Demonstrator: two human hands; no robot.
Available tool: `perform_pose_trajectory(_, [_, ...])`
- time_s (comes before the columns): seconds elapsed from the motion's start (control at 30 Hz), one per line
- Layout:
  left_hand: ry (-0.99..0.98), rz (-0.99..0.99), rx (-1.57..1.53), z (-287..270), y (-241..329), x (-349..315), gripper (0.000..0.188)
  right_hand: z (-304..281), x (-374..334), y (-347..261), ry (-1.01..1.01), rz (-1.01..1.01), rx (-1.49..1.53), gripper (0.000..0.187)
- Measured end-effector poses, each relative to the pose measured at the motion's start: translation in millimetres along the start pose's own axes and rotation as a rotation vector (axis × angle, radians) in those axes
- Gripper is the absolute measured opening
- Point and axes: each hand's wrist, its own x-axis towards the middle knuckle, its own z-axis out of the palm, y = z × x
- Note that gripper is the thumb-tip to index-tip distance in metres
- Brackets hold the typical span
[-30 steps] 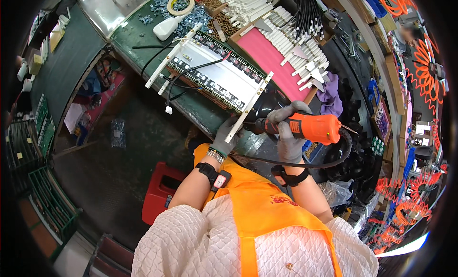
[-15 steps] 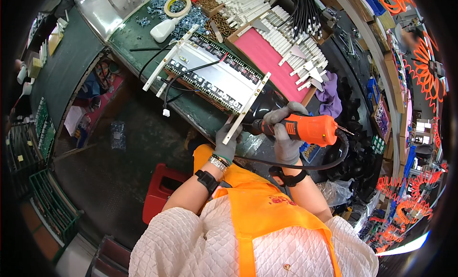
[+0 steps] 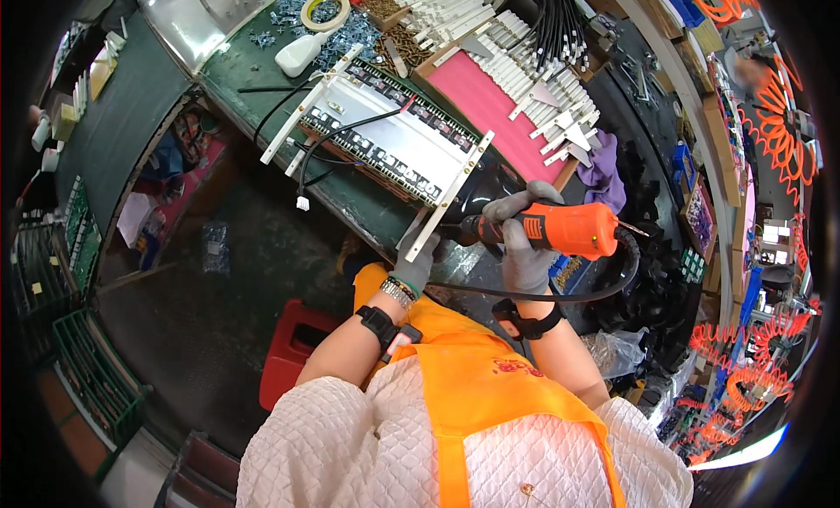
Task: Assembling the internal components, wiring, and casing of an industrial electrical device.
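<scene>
My right hand, in a grey glove, is wrapped round an orange electric screwdriver held about level. Its black nose points left at the near end of a white mounting strip. At that same end my left hand, also gloved, is closed on the strip; some of its fingers are hidden behind it. The strip crosses the right end of a circuit board assembly with a silvery middle and rows of components. A second white strip crosses its left end. A black cable with a white plug hangs from the assembly.
On the green bench lie a tape roll, a white bottle and piles of screws. Behind, white strips rest on a pink board beside a purple cloth. A red container stands below left.
The assembly and its right strip have shifted very slightly left. My left wrist has turned a little, and the screwdriver has tilted slightly in my right hand.
</scene>
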Motion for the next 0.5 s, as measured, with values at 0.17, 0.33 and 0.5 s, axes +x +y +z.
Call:
perform_pose_trajectory(0.17, [0.015, -0.162, 0.057, -2.8, 27.1, -30.7, 0.024, -4.4, -1.3, 1.9, -0.015, 0.011, 0.035, 0.051])
perform_pose_trajectory(0.33, [-0.041, -0.133, 0.163, -15.9, 26.2, -31.1, 0.023, -4.1, -1.3, 1.0, -0.021, 0.013, 0.028, 0.051])
perform_pose_trajectory(0.5, [-0.082, -0.215, 0.321, -24.0, 24.8, -26.9, 0.024, -1.6, -2.4, 1.6, -0.014, 0.013, 0.056, 0.051])
